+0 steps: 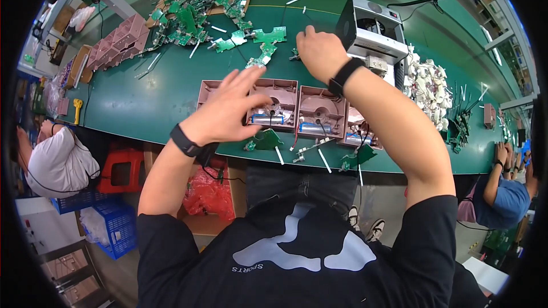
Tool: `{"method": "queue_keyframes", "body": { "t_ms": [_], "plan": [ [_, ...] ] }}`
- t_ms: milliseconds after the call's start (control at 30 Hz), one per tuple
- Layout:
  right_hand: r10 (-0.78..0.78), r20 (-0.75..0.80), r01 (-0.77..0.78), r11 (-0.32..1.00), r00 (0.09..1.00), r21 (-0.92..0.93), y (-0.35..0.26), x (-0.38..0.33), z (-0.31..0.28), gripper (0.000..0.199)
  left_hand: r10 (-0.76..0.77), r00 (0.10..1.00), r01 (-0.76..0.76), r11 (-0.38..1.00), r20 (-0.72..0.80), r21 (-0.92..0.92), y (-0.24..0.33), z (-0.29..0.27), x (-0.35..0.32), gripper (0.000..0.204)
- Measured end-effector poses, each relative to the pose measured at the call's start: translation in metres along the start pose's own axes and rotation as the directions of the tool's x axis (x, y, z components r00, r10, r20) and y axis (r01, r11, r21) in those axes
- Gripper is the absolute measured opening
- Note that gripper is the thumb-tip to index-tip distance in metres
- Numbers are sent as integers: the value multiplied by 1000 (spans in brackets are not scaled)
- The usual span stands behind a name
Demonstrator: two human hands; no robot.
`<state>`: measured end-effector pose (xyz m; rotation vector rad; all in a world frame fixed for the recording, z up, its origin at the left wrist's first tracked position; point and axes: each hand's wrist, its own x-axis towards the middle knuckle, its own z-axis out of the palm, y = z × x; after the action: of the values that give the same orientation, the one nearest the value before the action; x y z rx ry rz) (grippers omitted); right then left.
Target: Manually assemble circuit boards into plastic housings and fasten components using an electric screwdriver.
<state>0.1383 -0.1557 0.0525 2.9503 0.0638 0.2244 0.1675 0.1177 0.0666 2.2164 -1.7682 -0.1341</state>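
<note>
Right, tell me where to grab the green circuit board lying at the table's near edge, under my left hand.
Pinch the green circuit board by its bare near edge, probably best coming from the table's front side. It lies flat, with pink housings crowding behind it, so your left hand has room only in front.

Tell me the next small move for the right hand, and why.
Probably close the right hand on the small part by its fingertips and bring it back to the pink housings: they lie open in a row, and the open left hand hovers over one.

Red plastic stool [121,170], blue crates [108,222], yellow tool [77,108], stacked pink casings [117,43], heap of white parts [428,88]
</note>
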Motion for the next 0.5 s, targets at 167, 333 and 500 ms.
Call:
{"method": "queue_keyframes", "body": {
  "t_ms": [167,333,500],
  "plan": [
    [-28,177,52,990,984,-133,0,27,19,21,-155,988,151,984,-28,-94,-26,-45,-33,81],
    [-3,339,36,995,941,-91,-8,24,-1,19,-312,947,318,942,70,-104,-50,-52,-69,106],
    [26,366,9,995,930,-95,-7,19,7,18,-292,949,300,952,119,-56,-57,-33,-76,120]
  ]
}}
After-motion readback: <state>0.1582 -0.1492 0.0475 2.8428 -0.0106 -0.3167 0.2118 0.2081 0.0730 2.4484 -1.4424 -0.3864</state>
